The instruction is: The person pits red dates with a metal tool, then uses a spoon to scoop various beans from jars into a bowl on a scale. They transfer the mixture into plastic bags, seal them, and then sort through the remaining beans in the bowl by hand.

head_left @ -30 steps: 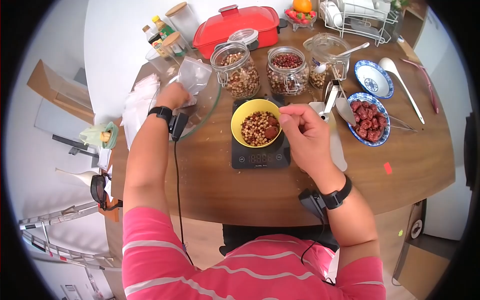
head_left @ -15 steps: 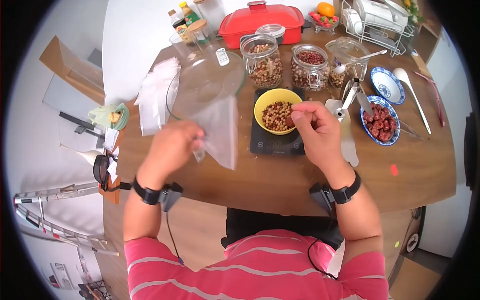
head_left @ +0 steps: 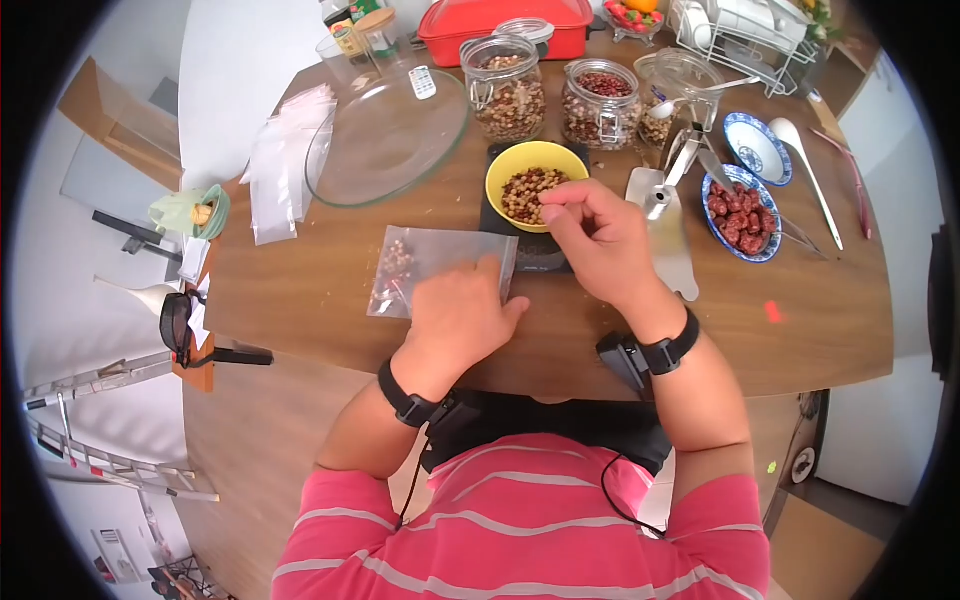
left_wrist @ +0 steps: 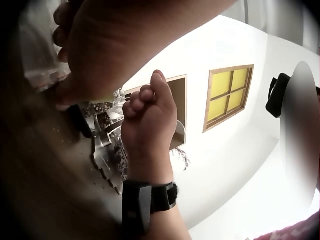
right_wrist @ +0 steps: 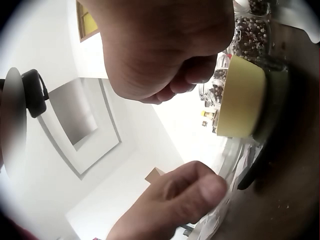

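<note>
In the head view a yellow bowl (head_left: pixel 497 186) of mixed beans (head_left: pixel 525 192) stands on a black kitchen scale (head_left: pixel 548 262). My right hand (head_left: pixel 612 252) reaches over its front right rim, fingers curled and thumb tip against the forefinger. Nothing shows between them, and the hand covers part of the beans. In front of the scale lies a clear zip bag (head_left: pixel 440 244), with bean-like brown shapes at its left. My left hand (head_left: pixel 455 318) rests on this bag, thumb spread past its right edge. The left wrist view shows the same bag (left_wrist: pixel 40 47) by the fingertips.
Plastic bags (head_left: pixel 285 165) and a large glass dish (head_left: pixel 398 130) lie left. Glass jars (head_left: pixel 510 108) of beans stand behind the bowl. Rightward are a metal lever tool (head_left: pixel 662 196), a blue-white bowl of red dates (head_left: pixel 742 217), a second such bowl (head_left: pixel 757 148) and a white spoon (head_left: pixel 806 182).
My left hand has brought the zip bag from over the glass dish at left and laid it before the scale. The right hand has shifted further over the bowl, covering the dates seen there.
</note>
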### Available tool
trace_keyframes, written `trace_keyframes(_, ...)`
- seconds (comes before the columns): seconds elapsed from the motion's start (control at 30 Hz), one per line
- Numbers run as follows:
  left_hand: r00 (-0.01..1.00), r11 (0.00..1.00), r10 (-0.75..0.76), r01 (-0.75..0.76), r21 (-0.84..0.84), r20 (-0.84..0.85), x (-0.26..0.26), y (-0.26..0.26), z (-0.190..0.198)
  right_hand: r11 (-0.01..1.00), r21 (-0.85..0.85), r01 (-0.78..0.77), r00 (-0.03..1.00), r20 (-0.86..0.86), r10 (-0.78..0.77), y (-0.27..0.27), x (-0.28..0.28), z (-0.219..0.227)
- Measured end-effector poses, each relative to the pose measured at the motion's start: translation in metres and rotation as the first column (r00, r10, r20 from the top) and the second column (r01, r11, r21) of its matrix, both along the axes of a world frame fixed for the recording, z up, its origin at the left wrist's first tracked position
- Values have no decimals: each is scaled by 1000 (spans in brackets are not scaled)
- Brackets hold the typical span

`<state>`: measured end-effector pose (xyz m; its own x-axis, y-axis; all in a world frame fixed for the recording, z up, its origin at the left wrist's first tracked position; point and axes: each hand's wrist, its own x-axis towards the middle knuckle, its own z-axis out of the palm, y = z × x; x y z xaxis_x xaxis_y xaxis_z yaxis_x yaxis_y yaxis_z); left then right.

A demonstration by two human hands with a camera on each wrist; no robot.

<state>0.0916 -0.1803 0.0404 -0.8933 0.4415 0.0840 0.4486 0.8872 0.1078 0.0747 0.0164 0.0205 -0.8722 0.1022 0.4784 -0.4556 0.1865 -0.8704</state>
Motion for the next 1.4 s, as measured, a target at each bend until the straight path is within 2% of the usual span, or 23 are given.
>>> trace_keyframes(0.03, 1000, 1000, -5, 6, 1, -3, -1, 2, -4, 1000, 1, 6, 1000, -3, -5, 1, -1, 0)
trace_keyframes(0.1, 995, 995, 100, -100, -16, 21, -2, -2, -9, 1000, -1, 12, 1000, -12, -12, 1, -2, -1)
trace_keyframes(0.23, 987, 987, 160, -159, -11, 34, -3, -17, -7, 1000, 21, 13, 1000, -2, -13, -2, 1, 1)
trace_keyframes(0.3, 994, 969, 101, -106, 224, 30, -6, -31, -16, 993, 92, -74, 994, 87, 66, -5, 6, 5)
trace_keyframes(0.33, 994, 969, 102, -106, 224, 30, -7, -35, -19, 993, 92, -75, 994, 88, 66, -5, 9, 9)
trace_keyframes(0.37, 943, 855, 135, -267, 445, 305, -8, -39, -21, 967, 172, -186, 975, 158, 159, -6, 12, 14)
trace_keyframes(0.4, 826, 673, 85, -460, 580, 557, -8, -41, -25, 923, 243, -299, 941, 235, 243, -6, 14, 16)
trace_keyframes(0.43, 825, 670, 86, -463, 580, 558, -8, -43, -30, 921, 245, -303, 940, 237, 246, -8, 15, 15)
trace_keyframes(0.5, 787, 478, -24, -532, 699, 616, -5, -45, -43, 818, 360, -448, 881, 337, 334, -13, 15, 9)
trace_keyframes(0.63, 804, 455, 5, -532, 714, 595, -3, -45, -52, 758, 390, -522, 832, 428, 353, -21, 13, 2)
trace_keyframes(0.73, 817, 431, 34, -532, 728, 576, -3, -43, -52, 775, 388, -500, 852, 383, 358, -24, 12, -11)
trace_keyframes(0.8, 766, 310, -4, -611, 729, 643, -5, -42, -49, 770, 389, -506, 847, 394, 357, -24, 12, -12)
trace_keyframes(0.83, 765, 304, -1, -614, 729, 644, -6, -44, -49, 769, 388, -509, 843, 404, 355, -25, 12, -13)
trace_keyframes(0.9, 739, 248, -106, -629, 737, 666, -7, -47, -48, 762, 395, -513, 839, 421, 345, -27, 12, -11)
trace_keyframes(1.1, 689, 294, -195, -637, 712, 698, -6, -55, -46, 755, 363, -545, 792, 519, 322, -30, 14, 0)
trace_keyframes(1.27, 701, 272, -247, -613, 742, 669, -4, -54, -44, 722, 398, -566, 779, 545, 310, -34, 14, 2)
trace_keyframes(1.33, 698, 269, -272, -606, 748, 663, -4, -55, -44, 709, 441, -551, 804, 507, 310, -36, 15, 0)
trace_keyframes(1.4, 687, 236, -369, -582, 778, 626, -4, -56, -44, 718, 438, -542, 811, 496, 310, -39, 15, -3)
